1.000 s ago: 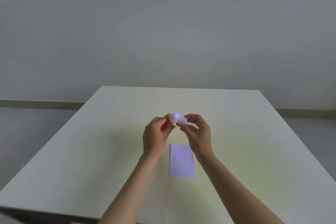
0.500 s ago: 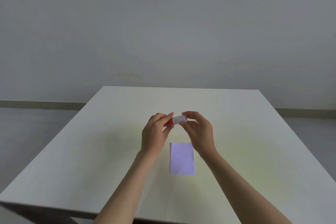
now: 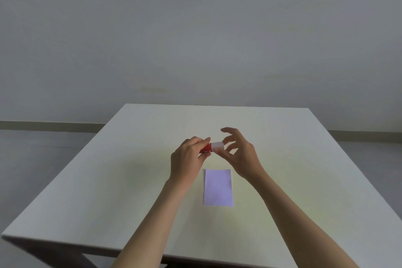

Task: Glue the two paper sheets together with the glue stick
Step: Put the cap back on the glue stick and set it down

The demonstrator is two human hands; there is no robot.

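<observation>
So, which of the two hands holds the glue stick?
The left hand grips the glue stick; the right hand has its fingers spread open.

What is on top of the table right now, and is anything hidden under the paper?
Only a pale purple paper lies flat on the table. It looks like one rectangle; whether a second sheet lies beneath cannot be seen. The left hand holds the capped glue stick above.

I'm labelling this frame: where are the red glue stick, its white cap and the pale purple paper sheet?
red glue stick [image 3: 206, 148]: head view, on the red barrel.
white cap [image 3: 218, 145]: head view, cap's side.
pale purple paper sheet [image 3: 218, 187]: head view, sheet's middle.
</observation>
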